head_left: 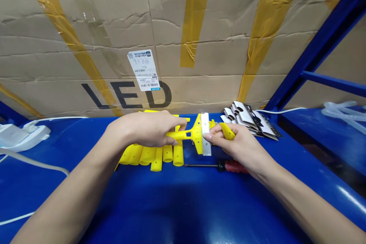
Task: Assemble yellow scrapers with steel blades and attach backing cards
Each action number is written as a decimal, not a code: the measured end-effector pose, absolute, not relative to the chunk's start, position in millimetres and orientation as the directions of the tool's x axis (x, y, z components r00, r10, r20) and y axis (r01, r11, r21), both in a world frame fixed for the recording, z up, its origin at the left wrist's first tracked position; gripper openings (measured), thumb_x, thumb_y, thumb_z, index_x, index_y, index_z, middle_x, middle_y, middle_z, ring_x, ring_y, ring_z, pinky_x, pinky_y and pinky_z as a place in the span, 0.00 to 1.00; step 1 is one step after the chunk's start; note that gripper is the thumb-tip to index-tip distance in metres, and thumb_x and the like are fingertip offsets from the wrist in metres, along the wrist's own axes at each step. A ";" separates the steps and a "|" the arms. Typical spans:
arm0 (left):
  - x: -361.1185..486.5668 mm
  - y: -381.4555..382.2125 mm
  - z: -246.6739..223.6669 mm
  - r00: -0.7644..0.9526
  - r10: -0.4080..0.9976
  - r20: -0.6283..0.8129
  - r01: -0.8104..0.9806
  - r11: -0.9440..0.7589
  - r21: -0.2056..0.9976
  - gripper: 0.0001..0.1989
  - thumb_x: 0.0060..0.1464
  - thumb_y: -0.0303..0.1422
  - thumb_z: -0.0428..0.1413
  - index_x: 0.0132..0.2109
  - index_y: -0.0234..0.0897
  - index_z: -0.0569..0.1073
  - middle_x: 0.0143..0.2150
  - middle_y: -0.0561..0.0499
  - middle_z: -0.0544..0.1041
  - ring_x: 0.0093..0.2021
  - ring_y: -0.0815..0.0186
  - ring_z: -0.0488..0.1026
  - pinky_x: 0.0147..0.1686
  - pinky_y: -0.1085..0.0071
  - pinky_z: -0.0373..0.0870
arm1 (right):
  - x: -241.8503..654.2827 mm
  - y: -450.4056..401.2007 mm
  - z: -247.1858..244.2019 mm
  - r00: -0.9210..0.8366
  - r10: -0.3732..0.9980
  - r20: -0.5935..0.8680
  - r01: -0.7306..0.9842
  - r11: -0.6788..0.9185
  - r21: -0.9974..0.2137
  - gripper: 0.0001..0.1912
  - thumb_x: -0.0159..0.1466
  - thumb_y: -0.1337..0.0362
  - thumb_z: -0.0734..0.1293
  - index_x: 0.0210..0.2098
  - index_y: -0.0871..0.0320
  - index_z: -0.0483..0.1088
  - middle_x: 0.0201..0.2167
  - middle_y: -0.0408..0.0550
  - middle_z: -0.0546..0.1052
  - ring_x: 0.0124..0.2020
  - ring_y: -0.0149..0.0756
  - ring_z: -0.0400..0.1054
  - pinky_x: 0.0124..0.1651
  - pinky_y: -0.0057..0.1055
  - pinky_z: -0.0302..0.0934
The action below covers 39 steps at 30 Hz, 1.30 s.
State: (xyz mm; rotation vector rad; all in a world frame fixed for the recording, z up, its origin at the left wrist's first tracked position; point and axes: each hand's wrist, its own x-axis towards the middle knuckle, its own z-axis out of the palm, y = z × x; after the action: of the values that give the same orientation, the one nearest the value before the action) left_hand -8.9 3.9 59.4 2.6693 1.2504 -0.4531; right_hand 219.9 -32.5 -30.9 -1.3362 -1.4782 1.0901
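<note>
My left hand [154,129] grips the handle of a yellow scraper [196,133], whose head points right. A flat metal blade [206,134] lies across the scraper's head, upright in view. My right hand [237,141] pinches the blade's right edge between thumb and fingers and also holds a small yellow piece [228,131] among its fingers. Beneath and beside my left hand lie several yellow tubular handles [156,160]. Below my right hand rests a screwdriver [221,165] with a red and black handle, its tip toward the left.
A blue shelf surface [177,206] carries everything. Behind stands a large taped cardboard box [114,57]. Printed cards [248,120] are stacked at the back right. A white power strip [25,137] and cables lie left. A blue metal frame [309,49] rises right.
</note>
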 end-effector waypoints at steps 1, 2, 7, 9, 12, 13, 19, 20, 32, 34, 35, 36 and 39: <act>-8.4 3.8 59.1 0.618 0.710 -0.336 0.759 -0.650 0.024 0.20 0.62 0.43 0.53 0.59 0.45 0.70 0.51 0.46 0.79 0.44 0.58 0.77 0.39 0.68 0.70 | 219.8 -32.5 -30.8 -0.080 0.996 0.039 0.267 0.060 -0.962 0.21 0.53 0.45 0.75 0.28 0.57 0.72 0.21 0.39 0.68 0.21 0.27 0.54 0.24 0.27 0.47; -7.9 3.5 59.1 0.631 0.699 -0.335 0.749 -0.662 0.031 0.18 0.62 0.42 0.53 0.57 0.45 0.70 0.48 0.47 0.79 0.42 0.59 0.77 0.38 0.68 0.69 | 219.6 -32.6 -30.6 -0.085 0.995 0.043 0.273 0.065 -0.960 0.21 0.53 0.46 0.75 0.28 0.57 0.72 0.21 0.39 0.68 0.22 0.27 0.55 0.25 0.27 0.48; -6.5 1.1 60.9 0.638 0.689 -0.344 0.743 -0.668 0.038 0.16 0.62 0.44 0.53 0.54 0.45 0.71 0.44 0.49 0.79 0.38 0.60 0.76 0.34 0.69 0.67 | 218.6 -34.4 -28.7 -0.095 0.994 0.052 0.290 0.078 -0.954 0.18 0.56 0.50 0.74 0.26 0.57 0.69 0.20 0.37 0.64 0.22 0.26 0.52 0.24 0.26 0.46; -6.2 0.9 61.3 0.644 0.681 -0.348 0.737 -0.675 0.044 0.18 0.62 0.43 0.53 0.56 0.46 0.70 0.46 0.48 0.79 0.40 0.60 0.76 0.35 0.69 0.68 | 218.4 -35.6 -27.7 -0.105 0.994 0.034 0.286 0.063 -0.956 0.17 0.57 0.51 0.73 0.28 0.57 0.69 0.20 0.36 0.62 0.21 0.25 0.50 0.23 0.26 0.44; -5.6 1.7 61.4 0.660 0.665 -0.350 0.723 -0.689 0.052 0.19 0.62 0.42 0.54 0.58 0.46 0.70 0.49 0.48 0.79 0.42 0.60 0.76 0.38 0.68 0.68 | 218.4 -37.2 -26.1 -0.095 0.995 -0.017 0.272 0.010 -0.962 0.16 0.57 0.52 0.73 0.38 0.56 0.73 0.20 0.35 0.62 0.19 0.25 0.49 0.20 0.24 0.42; -5.2 1.9 61.4 0.661 0.662 -0.354 0.720 -0.692 0.052 0.19 0.62 0.42 0.54 0.58 0.45 0.70 0.49 0.48 0.79 0.42 0.59 0.76 0.39 0.68 0.68 | 218.4 -37.6 -25.6 -0.080 0.996 -0.046 0.266 -0.023 -0.964 0.20 0.57 0.52 0.73 0.44 0.54 0.72 0.20 0.34 0.63 0.18 0.25 0.49 0.19 0.24 0.42; -3.6 1.6 61.6 0.661 0.652 -0.370 0.719 -0.692 0.064 0.16 0.62 0.42 0.54 0.55 0.44 0.71 0.48 0.48 0.79 0.41 0.61 0.76 0.36 0.70 0.67 | 216.9 -37.5 -26.1 -0.055 0.998 -0.030 0.165 -0.021 -0.986 0.32 0.54 0.54 0.75 0.55 0.50 0.65 0.22 0.32 0.65 0.17 0.23 0.50 0.18 0.22 0.44; -3.4 1.6 61.3 0.659 0.655 -0.370 0.721 -0.690 0.065 0.16 0.62 0.42 0.54 0.54 0.44 0.71 0.47 0.48 0.79 0.41 0.61 0.76 0.36 0.70 0.66 | 216.7 -37.3 -26.7 -0.044 0.999 -0.028 0.164 -0.020 -0.986 0.32 0.54 0.53 0.76 0.55 0.51 0.65 0.22 0.33 0.65 0.17 0.23 0.49 0.18 0.21 0.43; -4.3 4.0 61.9 0.626 0.672 -0.397 0.745 -0.666 0.047 0.20 0.62 0.42 0.54 0.58 0.44 0.69 0.53 0.46 0.78 0.47 0.58 0.75 0.40 0.68 0.67 | 228.7 -30.2 -11.4 0.002 0.988 -0.153 -0.228 -0.148 -0.962 0.14 0.63 0.62 0.60 0.40 0.57 0.77 0.35 0.49 0.76 0.26 0.32 0.63 0.27 0.28 0.60; -4.7 4.1 62.0 0.624 0.673 -0.396 0.744 -0.667 0.040 0.21 0.62 0.43 0.55 0.59 0.44 0.69 0.54 0.46 0.78 0.47 0.58 0.75 0.40 0.68 0.67 | 230.9 -29.9 -9.6 -0.033 0.982 -0.188 -0.259 -0.190 -0.947 0.14 0.61 0.66 0.64 0.43 0.56 0.78 0.38 0.49 0.78 0.34 0.35 0.70 0.36 0.29 0.67; -4.9 4.0 62.1 0.620 0.675 -0.399 0.746 -0.664 0.036 0.21 0.62 0.43 0.55 0.59 0.45 0.69 0.53 0.46 0.78 0.47 0.58 0.76 0.40 0.68 0.67 | 232.0 -29.5 -9.9 -0.064 0.980 -0.188 -0.272 -0.199 -0.941 0.15 0.59 0.68 0.66 0.44 0.56 0.78 0.40 0.50 0.79 0.38 0.37 0.73 0.41 0.31 0.69; -5.0 3.9 62.2 0.615 0.678 -0.404 0.750 -0.661 0.032 0.21 0.62 0.44 0.55 0.60 0.45 0.69 0.53 0.46 0.78 0.46 0.58 0.76 0.40 0.68 0.67 | 233.2 -28.9 -11.0 -0.098 0.979 -0.179 -0.285 -0.200 -0.938 0.16 0.58 0.69 0.68 0.46 0.55 0.77 0.41 0.50 0.80 0.42 0.39 0.74 0.46 0.34 0.69; -5.6 3.8 62.0 0.612 0.678 -0.408 0.752 -0.658 0.034 0.21 0.62 0.44 0.55 0.60 0.44 0.68 0.54 0.46 0.78 0.47 0.58 0.76 0.40 0.68 0.67 | 237.3 -25.6 -18.0 -0.133 0.984 -0.117 -0.289 -0.151 -0.945 0.18 0.55 0.69 0.74 0.46 0.54 0.78 0.43 0.49 0.81 0.44 0.40 0.76 0.51 0.36 0.69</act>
State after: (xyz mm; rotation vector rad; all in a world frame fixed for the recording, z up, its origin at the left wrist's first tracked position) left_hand -5.6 3.8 62.0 2.6349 1.1835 -0.5406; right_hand 237.3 -25.6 -18.0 -1.0196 -0.9922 1.5207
